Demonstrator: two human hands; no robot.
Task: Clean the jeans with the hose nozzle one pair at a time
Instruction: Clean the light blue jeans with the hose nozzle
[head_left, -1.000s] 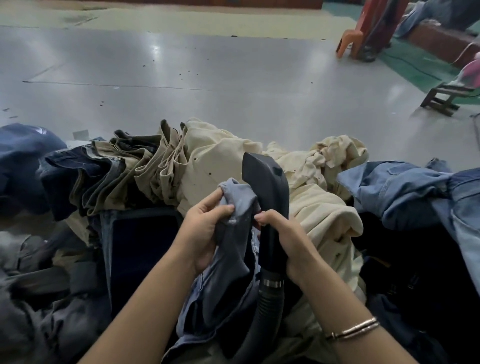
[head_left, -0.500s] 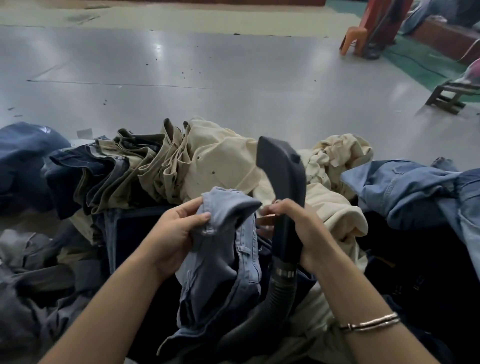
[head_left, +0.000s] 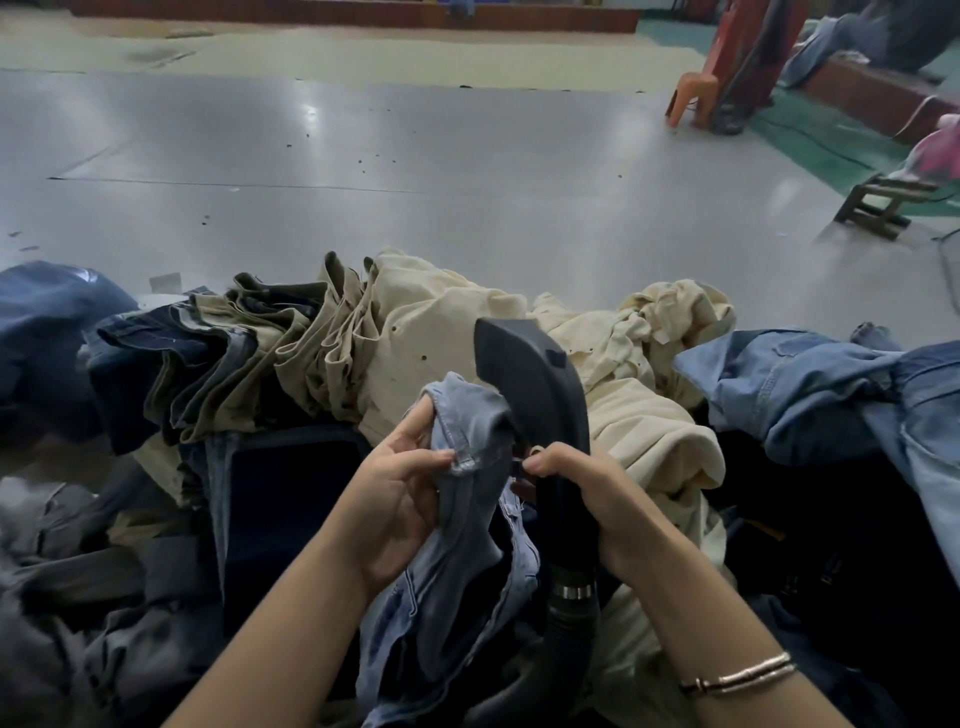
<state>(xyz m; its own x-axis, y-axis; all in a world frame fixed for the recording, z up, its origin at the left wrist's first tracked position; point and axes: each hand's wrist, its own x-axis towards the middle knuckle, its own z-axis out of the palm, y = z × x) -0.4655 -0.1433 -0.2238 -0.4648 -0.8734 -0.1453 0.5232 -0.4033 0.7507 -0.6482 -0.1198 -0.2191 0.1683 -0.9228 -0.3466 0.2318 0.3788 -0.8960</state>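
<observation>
A light blue pair of jeans hangs in front of me, its upper edge bunched up. My left hand grips that bunched denim from the left, thumb on the hem. My right hand holds the neck of a dark hose nozzle, which stands upright with its wide head curving left over the denim. The nozzle head touches the top of the jeans. Below my right hand a metal ring joins the nozzle to the ribbed black hose.
Cream trousers lie heaped behind the nozzle. Folded khaki and dark jeans are stacked at the left, blue denim at the right. Beyond lies a shiny grey floor, with an orange stool and a wooden stool.
The nozzle head has come back left against the bunched top of the light blue jeans, and my left hand has raised the denim toward it.
</observation>
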